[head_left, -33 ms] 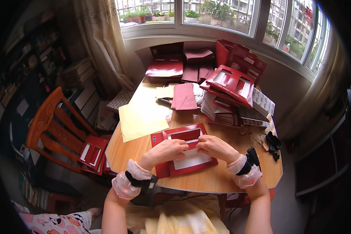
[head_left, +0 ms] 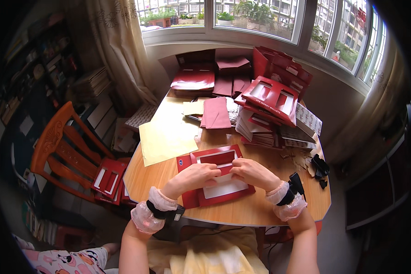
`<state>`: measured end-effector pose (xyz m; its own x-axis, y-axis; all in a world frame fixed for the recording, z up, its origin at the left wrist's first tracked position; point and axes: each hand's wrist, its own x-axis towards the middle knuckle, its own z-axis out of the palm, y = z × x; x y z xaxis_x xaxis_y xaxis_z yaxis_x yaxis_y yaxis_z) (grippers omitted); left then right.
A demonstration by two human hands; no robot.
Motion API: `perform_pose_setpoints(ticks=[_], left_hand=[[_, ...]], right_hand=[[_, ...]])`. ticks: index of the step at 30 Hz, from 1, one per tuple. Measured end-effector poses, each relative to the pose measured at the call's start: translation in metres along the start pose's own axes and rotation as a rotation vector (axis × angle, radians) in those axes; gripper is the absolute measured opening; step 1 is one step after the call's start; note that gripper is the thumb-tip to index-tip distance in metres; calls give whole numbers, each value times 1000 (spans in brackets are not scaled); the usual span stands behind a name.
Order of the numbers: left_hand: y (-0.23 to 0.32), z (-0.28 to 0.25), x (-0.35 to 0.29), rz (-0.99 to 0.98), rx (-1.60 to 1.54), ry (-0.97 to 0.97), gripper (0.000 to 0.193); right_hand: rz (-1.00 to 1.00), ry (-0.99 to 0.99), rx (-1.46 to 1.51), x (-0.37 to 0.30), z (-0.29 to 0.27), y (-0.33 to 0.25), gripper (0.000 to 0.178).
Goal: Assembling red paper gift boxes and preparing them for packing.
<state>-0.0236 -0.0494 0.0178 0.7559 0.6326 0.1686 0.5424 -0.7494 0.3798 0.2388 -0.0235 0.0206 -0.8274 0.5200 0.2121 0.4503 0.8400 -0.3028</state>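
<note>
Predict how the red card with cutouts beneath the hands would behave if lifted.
The red card would probably feel light, since it looks thin with large cutouts. It might flex at the narrow strips bordering those openings. Its shiny face could be slippery.

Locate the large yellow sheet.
In the head view, the large yellow sheet lies on the table, beyond and left of the red folder beneath the left hand.
</note>
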Motion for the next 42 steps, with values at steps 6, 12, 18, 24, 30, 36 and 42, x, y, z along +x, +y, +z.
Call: perform_pose_setpoints(ticks=[6, 12, 18, 24, 30, 36, 42], left_hand=[[1, 1, -4, 26, -8, -31, 28], [-7, 5, -8, -14, -99, -53, 39], [-2, 7, -10, 25, -99, -75, 43], [11, 9, -6, 42, 51, -85, 42], [6, 9, -2, 27, -24, -109, 40], [10, -6, -12, -52, -178, 83, 31], [3, -3, -13, -67, -167, 9, 25]], right_hand=[[-71, 33, -115, 0, -4, -6, 10], [-1, 31, 8, -6, -7, 4, 8], [44, -43, 9, -11, -6, 5, 9], [22, -46, -28, -4, 0, -19, 13], [31, -86, -25, -2, -4, -17, 14], [-119, 41, -5, 1, -1, -11, 13], [64, -143, 151, 3, -8, -15, 10]])
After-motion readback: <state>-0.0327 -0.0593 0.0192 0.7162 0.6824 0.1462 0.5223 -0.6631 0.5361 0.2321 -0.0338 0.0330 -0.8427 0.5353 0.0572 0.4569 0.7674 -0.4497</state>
